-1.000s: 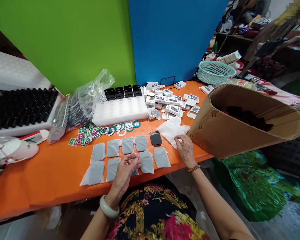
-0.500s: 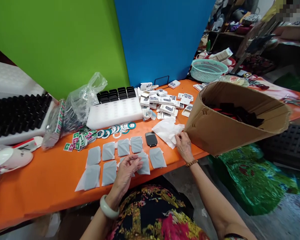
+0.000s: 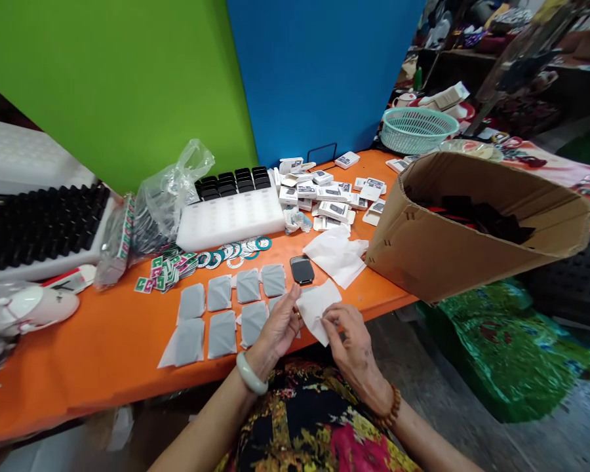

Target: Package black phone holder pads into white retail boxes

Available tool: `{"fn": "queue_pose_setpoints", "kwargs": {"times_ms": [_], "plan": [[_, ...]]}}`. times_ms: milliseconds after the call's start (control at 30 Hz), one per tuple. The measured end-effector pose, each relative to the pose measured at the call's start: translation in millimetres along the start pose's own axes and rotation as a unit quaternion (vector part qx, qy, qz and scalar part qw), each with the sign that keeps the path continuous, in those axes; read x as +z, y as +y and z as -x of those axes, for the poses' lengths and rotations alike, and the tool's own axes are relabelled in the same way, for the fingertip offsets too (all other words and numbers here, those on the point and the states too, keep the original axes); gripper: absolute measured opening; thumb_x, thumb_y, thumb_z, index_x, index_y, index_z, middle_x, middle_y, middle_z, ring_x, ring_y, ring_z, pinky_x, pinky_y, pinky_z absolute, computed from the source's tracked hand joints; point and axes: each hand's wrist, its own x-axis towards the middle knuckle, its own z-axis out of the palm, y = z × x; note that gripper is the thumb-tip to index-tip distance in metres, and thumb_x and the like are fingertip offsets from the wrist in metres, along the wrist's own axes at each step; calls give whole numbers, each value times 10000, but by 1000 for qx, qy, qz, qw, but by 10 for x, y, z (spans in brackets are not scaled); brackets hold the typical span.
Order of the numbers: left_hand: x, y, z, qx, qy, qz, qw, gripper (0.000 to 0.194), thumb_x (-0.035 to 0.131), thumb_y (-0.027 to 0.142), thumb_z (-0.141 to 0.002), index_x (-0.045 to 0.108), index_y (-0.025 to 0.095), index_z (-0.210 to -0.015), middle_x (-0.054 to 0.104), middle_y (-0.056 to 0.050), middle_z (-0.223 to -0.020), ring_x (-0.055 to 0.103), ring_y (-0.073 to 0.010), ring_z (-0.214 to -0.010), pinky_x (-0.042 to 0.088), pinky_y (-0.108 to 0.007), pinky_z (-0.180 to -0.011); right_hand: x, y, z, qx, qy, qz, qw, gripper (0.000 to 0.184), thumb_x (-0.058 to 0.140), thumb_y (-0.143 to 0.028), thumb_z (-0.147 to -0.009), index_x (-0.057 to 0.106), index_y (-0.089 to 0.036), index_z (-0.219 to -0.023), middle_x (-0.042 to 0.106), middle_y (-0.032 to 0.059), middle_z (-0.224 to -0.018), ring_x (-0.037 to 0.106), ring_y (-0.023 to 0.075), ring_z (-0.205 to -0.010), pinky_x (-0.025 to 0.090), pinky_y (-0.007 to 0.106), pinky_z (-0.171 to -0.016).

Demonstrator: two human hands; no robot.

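A thin white sheet of tissue paper [image 3: 319, 303] hangs between my hands above the table's front edge. My right hand [image 3: 351, 341] pinches its lower right side between thumb and fingers. At the sheet's left edge is my left hand [image 3: 281, 321], palm turned up, its thumb and curled fingers apart. Just beyond the sheet lies a black rounded-square case [image 3: 302, 270]. To its right sits a loose stack of white tissue paper [image 3: 337, 252]. Several flat pieces wrapped in tissue [image 3: 222, 334] lie in two rows to the left; my left hand and the sheet cover some.
A cardboard box [image 3: 423, 255] with dark pieces inside stands at the right. Small white boxes [image 3: 332, 191] are piled behind. A white foam tray [image 3: 231, 219] holds black cases. Ring stickers [image 3: 236, 250], square labels [image 3: 164, 272] and a plastic bag [image 3: 162, 203] lie leftward.
My right hand has come from the tissue stack toward my body, bringing one sheet with it. My left hand has moved right and turned palm up beside that sheet.
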Motion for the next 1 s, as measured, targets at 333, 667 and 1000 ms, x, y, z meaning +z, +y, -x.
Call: {"fn": "queue_pose_setpoints", "kwargs": {"times_ms": [333,667,1000], "plan": [[-263,263,206,166,55,-224,959,630,730,371,-718,506,214,-1286,653,20,-735,586,-127,-618,462,-220,-609,87,-1,-272,41,-11,-114,993,401,719,-390,-744,539,-221,-1060,584,84,-1031,562,221,-903,480,357,-774],[-293,317,341,174,50,-222,958,258,718,388,-726,695,144,-807,641,0,-688,532,-101,-601,418,-203,-576,277,-46,-474,160,-123,-271,941,266,568,-432,-856,604,-211,-713,533,-13,-633,483,143,-616,395,265,-598],[-274,282,331,114,65,-131,983,383,823,450,-572,622,133,-646,559,27,-585,446,-67,-524,367,-199,-526,322,-53,-474,195,-136,-344,909,271,627,-454,-815,570,-213,-705,506,-10,-671,440,133,-618,370,250,-571]]}}
